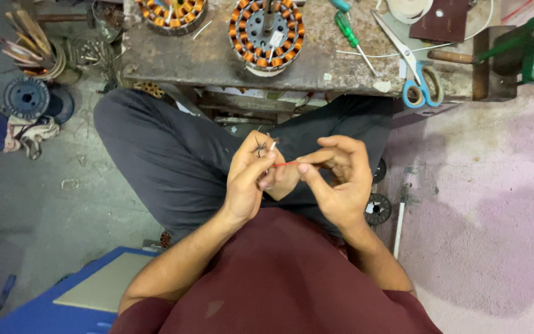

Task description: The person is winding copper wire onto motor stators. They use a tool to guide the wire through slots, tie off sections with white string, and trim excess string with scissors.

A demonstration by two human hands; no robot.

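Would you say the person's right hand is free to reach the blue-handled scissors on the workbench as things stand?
Probably not right away: the right hand is pinching a thin red wire together with the left hand. The path to the scissors looks open, once the wire is released.

- Wire [287, 164]: red, thin, held between both hands.
- Shirt [292, 278]: maroon, plain.
- Trousers [174, 154]: dark grey.
- Scissors [420, 80]: blue handles, silver blades.
- Screwdriver [348, 31]: green handle.
- Motor coil [267, 28]: orange windings ringed around a grey metal core.
- Tabletop [211, 55]: mottled grey-brown.
- Floor [489, 185]: pale pink at right, grey at left.
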